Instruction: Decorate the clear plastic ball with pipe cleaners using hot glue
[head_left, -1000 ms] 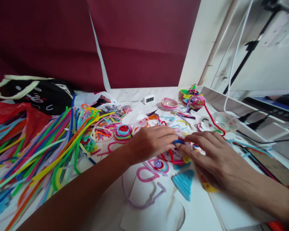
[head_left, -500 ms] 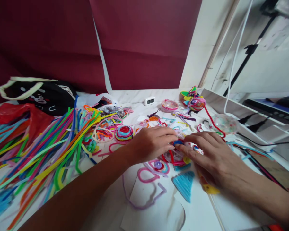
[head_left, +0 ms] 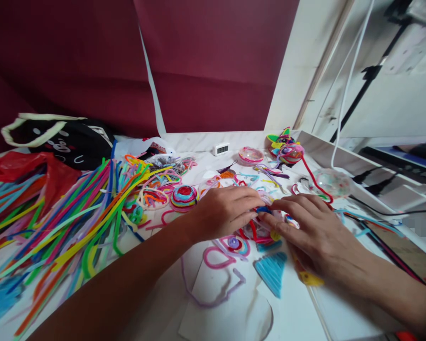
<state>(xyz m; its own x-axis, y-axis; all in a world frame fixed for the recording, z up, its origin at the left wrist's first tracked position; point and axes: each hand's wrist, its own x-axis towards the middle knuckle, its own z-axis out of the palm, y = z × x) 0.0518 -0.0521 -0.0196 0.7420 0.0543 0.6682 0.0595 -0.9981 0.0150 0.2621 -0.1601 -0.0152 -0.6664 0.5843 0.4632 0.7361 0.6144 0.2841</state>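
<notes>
My left hand (head_left: 225, 210) and my right hand (head_left: 310, 229) meet over the middle of the table, fingertips closed on a short blue pipe cleaner piece (head_left: 263, 209). Its ends are hidden by my fingers. Just below it is a roundish craft piece with red pipe cleaner (head_left: 252, 232) on it, partly covered by both hands. Nearer me lie a coiled flower-like piece with a purple centre (head_left: 233, 243), a pink pipe cleaner loop (head_left: 216, 259) and a flat turquoise triangle (head_left: 272, 273) made of pipe cleaners. A yellow-orange piece (head_left: 309, 278) shows under my right wrist.
Loose pipe cleaners (head_left: 78, 222) are heaped on the left, before a black bag (head_left: 71, 147). A striped coiled dome (head_left: 183, 196), a small digital clock (head_left: 220, 149), a clear bowl (head_left: 251, 155) and a colourful figure (head_left: 287, 149) stand farther back. Cables (head_left: 394, 213) run at the right.
Both hands stay in almost the same place on the blue pipe cleaner piece, with only slight finger movement. The whole view has shifted very slightly.
</notes>
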